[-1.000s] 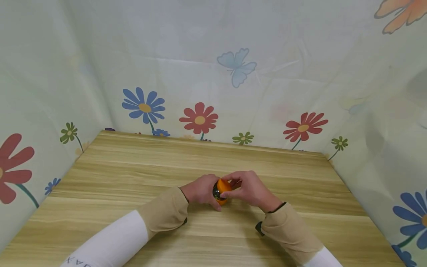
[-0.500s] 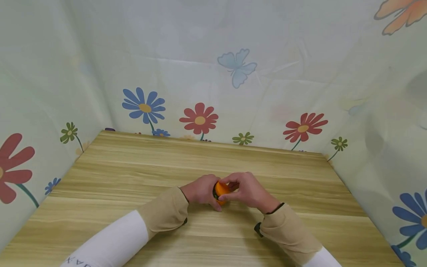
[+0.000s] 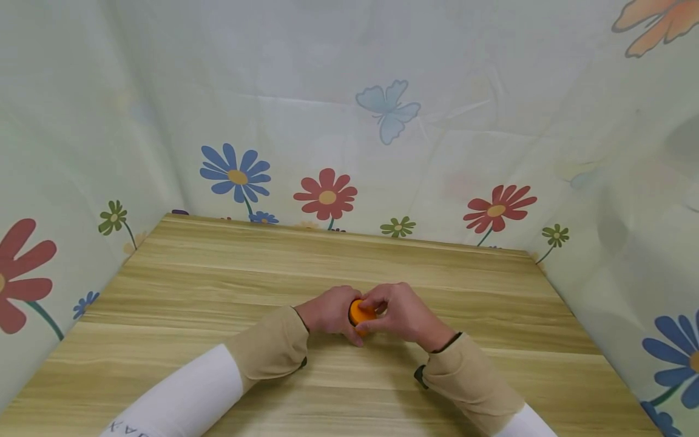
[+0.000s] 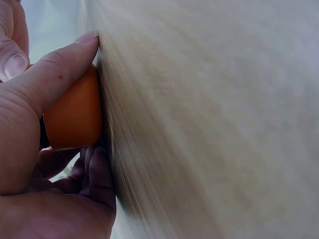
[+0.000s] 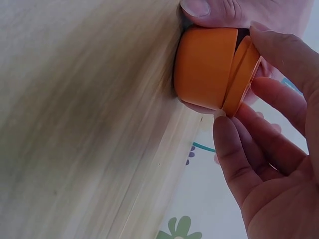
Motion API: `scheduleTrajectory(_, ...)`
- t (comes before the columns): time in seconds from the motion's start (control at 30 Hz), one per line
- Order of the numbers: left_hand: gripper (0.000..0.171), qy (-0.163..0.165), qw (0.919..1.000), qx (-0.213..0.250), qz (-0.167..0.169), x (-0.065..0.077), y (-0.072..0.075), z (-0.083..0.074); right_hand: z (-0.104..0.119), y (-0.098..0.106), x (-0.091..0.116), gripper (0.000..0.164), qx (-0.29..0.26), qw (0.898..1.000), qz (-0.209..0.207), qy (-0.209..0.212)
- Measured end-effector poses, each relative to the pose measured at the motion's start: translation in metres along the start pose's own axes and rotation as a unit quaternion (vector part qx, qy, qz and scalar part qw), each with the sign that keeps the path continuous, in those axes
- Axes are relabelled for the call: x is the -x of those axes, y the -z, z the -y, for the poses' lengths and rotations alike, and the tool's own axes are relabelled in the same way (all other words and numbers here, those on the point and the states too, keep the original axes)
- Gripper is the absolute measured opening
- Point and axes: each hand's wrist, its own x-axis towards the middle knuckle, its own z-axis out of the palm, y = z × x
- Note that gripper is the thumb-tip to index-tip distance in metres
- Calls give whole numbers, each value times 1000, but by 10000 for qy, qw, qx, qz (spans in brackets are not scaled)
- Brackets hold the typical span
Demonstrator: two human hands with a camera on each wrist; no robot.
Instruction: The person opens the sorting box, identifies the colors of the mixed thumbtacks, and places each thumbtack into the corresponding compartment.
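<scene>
A small round orange container (image 5: 204, 64) stands on the wooden table, its body also plain in the left wrist view. My left hand (image 3: 330, 311) grips it from the left, the thumb along the near side and fingers round the far side. Over its mouth lies an orange lid (image 5: 241, 77), pinched at the edge by the thumb and fingers of my right hand (image 3: 405, 312). The lid sits slightly tilted: one side meets the rim, while a dark wedge-shaped gap shows at the other. What is inside the container is hidden now.
The wood-grain table (image 3: 246, 261) reaches back to a pale curtain (image 3: 306, 79) printed with flowers and a butterfly, which also hangs along both sides. Tan cuffs (image 3: 273, 340) and white sleeves cover the forearms.
My right hand has moved slightly left and lowered the lid from a steep tilt to nearly flat over the container, covering the dark interior. My left hand stays put around the body.
</scene>
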Motion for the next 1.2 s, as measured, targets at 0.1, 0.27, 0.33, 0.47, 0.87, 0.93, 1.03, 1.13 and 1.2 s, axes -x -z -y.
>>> scheduleTrajectory(0.1, 61, 32, 10000, 13, 19, 0, 1, -1, 2, -1, 0, 34, 59, 10000, 13, -50)
scheduleTrajectory(0.27, 62, 24, 10000, -62, 37, 0, 1, -2, 5, -2, -1, 34, 342, 9993, 13, 132)
scheduleTrajectory(0.33, 63, 16, 9999, -108, 39, 0, 1, -2, 5, -2, -1, 34, 534, 9983, 23, 224)
scheduleTrajectory(0.47, 65, 22, 9999, -139, 46, 0, 1, -1, 4, -3, -2, 32, 841, 9959, 82, 327)
scheduleTrajectory(0.87, 62, -107, 9999, 50, 83, -2, -2, 9, 8, -5, -1, 30, 1021, 9942, 123, 304)
scheduleTrajectory(0.93, 61, -171, 9997, 150, 100, -2, -1, 10, 9, -5, -1, 30, 1046, 9941, 126, 254)
scheduleTrajectory(1.03, 58, -267, 9992, 266, 142, -1, 2, 11, 10, -5, -1, 30, 1184, 9926, 166, 225)
scheduleTrajectory(1.13, 56, -321, 9988, 312, 202, 0, 5, 11, 13, -3, -3, 29, 1391, 9898, 233, 217)
scheduleTrajectory(1.2, 54, -363, 9985, 353, 229, 0, 6, 11, 15, -2, -4, 30, 1525, 9876, 300, 214)
